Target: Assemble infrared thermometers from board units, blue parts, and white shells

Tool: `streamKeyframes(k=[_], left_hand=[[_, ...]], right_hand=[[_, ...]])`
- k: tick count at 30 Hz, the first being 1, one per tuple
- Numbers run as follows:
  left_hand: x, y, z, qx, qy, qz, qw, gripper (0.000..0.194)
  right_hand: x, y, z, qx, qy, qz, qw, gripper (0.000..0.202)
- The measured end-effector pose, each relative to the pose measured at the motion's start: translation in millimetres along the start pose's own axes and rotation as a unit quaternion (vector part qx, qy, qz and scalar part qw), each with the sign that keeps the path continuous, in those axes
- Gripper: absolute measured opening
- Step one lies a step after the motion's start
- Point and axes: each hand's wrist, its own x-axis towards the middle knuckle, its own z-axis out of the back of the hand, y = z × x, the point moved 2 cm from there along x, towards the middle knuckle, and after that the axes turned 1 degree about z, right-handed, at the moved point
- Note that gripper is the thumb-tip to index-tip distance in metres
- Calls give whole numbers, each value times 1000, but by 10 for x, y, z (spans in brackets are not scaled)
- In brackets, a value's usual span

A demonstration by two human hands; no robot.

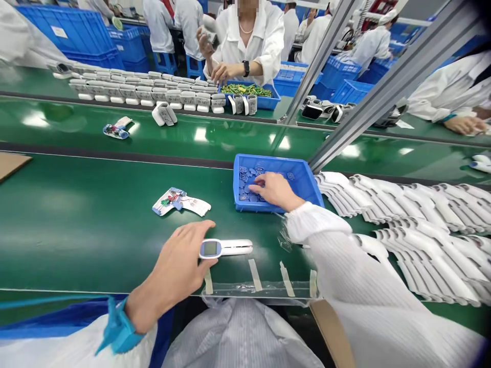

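Observation:
A white handheld infrared thermometer (236, 247) with a small grey display lies on the green bench in front of me. My left hand (180, 258) curves around its display end, thumb and forefinger spread on either side, with a gap at the forefinger. Inside a blue bin (280, 207), my right hand (276, 190) reaches down among small flat blue plastic parts (245, 176); its thumb and forefinger look slightly apart. Beyond my left hand rests an opened thermometer half (195, 205) with coloured wires and blue pieces showing.
Stacked white housings (425, 245) fill the right side of the bench. Tape strips (254, 275) line the front edge. A metal post (383, 92) slants up behind the bin. Across the belt, a co-worker (245, 46) sits behind rows of grey-white units (153, 92).

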Motion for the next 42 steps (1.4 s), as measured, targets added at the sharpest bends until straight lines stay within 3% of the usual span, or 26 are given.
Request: streamKeyframes(k=[3, 4, 6, 10, 14, 19, 22, 25, 29, 33, 36, 39, 42], left_hand=[[148, -210, -169, 148, 38, -86, 985, 28], [198, -270, -215, 175, 53, -96, 978, 17], [276, -328, -242, 181, 56, -83, 978, 14], [299, -190, -72, 26, 9, 56, 998, 24], [224, 25, 52, -193, 8, 196, 961, 38], [182, 67, -16, -297, 3, 215, 931, 45], [184, 14, -65, -346, 19, 210, 914, 44], [218, -42, -91, -395, 35, 204, 895, 44], [347, -127, -110, -468, 23, 200, 860, 45], [489, -273, -94, -577, 36, 197, 791, 47], [518, -350, -72, -618, 49, 190, 761, 47], [488, -340, -63, -596, 50, 168, 784, 45], [447, -296, -20, -490, 25, 124, 862, 41]], right_hand=[[204, -8, -173, -5, 38, -3, 999, 13], [224, -4, -211, -3, 46, 0, 999, 10], [223, -9, -246, 4, 57, 9, 998, 9], [228, -51, -234, 15, 58, 11, 998, 17], [357, -9, -270, 10, 45, -24, 999, 29], [564, 86, -361, 3, 42, -77, 996, 29], [564, 108, -311, 28, 38, -69, 996, 23], [367, 158, -140, 74, 4, -17, 997, 21], [-141, 299, 84, 161, -36, 62, 984, 25], [-631, 430, 104, 349, -97, 50, 931, 21], [-866, 509, 68, 336, -147, 59, 928, 18], [-982, 543, 80, 285, -148, 96, 942, 19], [-1022, 517, 137, 257, -135, 121, 949, 17]])
